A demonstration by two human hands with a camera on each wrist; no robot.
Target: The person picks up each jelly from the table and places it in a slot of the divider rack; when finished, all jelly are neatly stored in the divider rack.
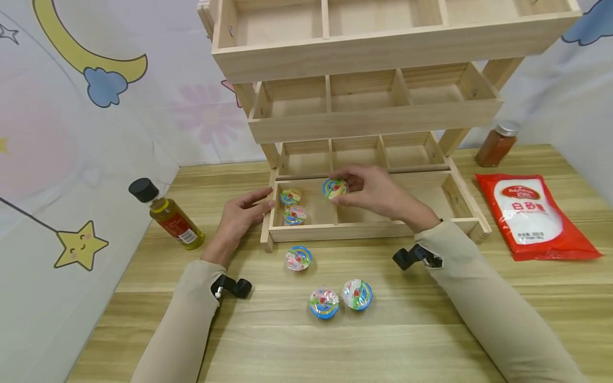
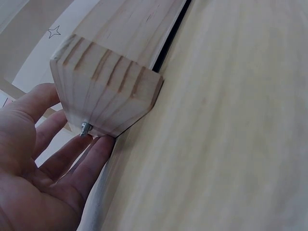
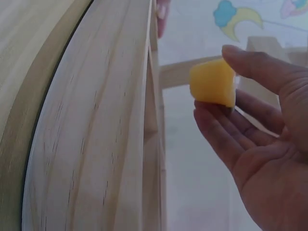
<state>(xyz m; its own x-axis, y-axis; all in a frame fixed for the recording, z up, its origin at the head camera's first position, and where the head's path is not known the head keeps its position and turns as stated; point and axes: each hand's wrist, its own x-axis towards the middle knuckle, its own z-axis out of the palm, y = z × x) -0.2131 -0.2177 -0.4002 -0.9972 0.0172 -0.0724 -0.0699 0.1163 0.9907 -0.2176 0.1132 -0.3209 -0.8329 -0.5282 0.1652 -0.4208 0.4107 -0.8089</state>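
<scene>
My right hand [image 1: 378,194] pinches a small jelly cup [image 1: 335,188] between thumb and fingers, above the divider of the wooden rack's bottom tray [image 1: 335,232]. In the right wrist view, the jelly cup [image 3: 211,83] shows a yellow body. Two more jelly cups with printed lids, one yellowish [image 1: 290,197] and one pink [image 1: 295,215], sit in the left compartment. My left hand [image 1: 239,221] touches the rack's left side with fairly straight fingers. In the left wrist view, its fingertips lie against the wooden end piece [image 2: 103,86].
Three jelly cups lie on the table before the rack: one near the tray [image 1: 299,258], one pink [image 1: 324,304], one green-white [image 1: 357,294]. An oil bottle [image 1: 177,223] stands left. A red-white sugar bag [image 1: 531,215] and spice jar [image 1: 498,144] are right. Upper trays [image 1: 378,121] overhang behind.
</scene>
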